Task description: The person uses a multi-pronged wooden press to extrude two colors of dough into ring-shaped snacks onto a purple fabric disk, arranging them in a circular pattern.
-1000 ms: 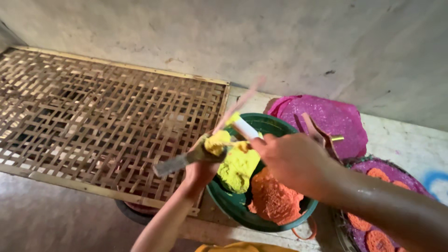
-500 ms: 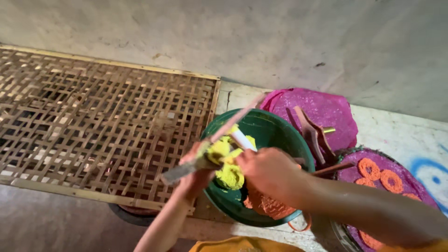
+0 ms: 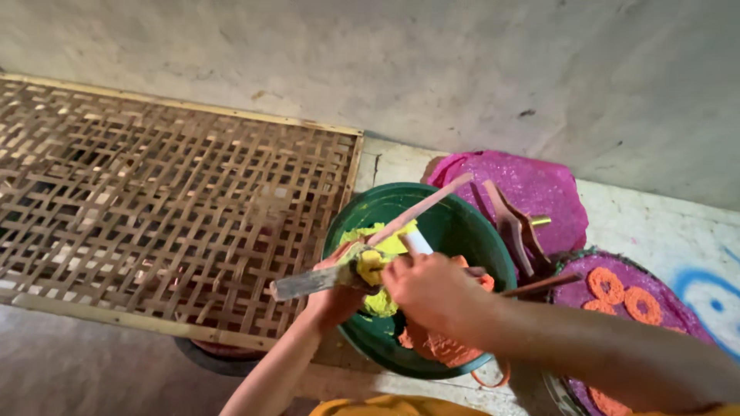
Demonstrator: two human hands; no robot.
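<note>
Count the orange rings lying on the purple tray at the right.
3 orange rings show whole on the purple tray: one near its top, one beside it to the right, one at the bottom edge. The right forearm covers part of the tray, so more may be hidden.

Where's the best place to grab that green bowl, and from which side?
Take the green bowl by its bare far rim, coming from the wall side. Both hands, left and right, work over the near half with a flat stick, and yellow and orange dough fill that side.
</note>
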